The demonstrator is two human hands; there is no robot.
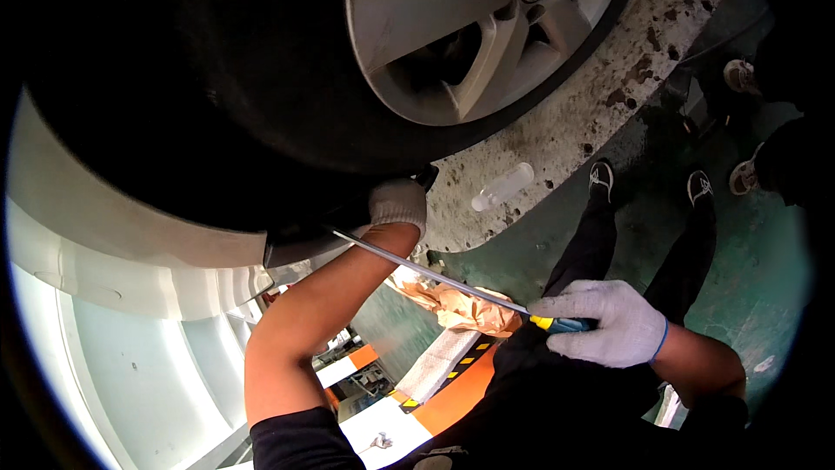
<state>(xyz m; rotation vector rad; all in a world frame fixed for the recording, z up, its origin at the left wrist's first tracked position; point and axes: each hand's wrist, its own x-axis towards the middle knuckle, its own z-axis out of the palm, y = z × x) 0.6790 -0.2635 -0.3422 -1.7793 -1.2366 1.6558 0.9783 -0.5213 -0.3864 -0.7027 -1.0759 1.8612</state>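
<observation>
My right hand, in a white knit glove, is closed around the yellow and dark teal handle of a long screwdriver. Its shaft slants up and left, crossing my left forearm, and the tip end meets the dark edge of the wheel arch beside the pale car body panel. Up under the tyre reaches my left hand, gloved too. Its fingers disappear into shadow near a black part, so whether they grip anything is hidden.
A silver alloy wheel fills the top. Below it, a stained pale platform carries a clear plastic bottle. Crumpled brown paper and an orange-and-white barrier are lower down. Another person's shoes stand at right on the green floor.
</observation>
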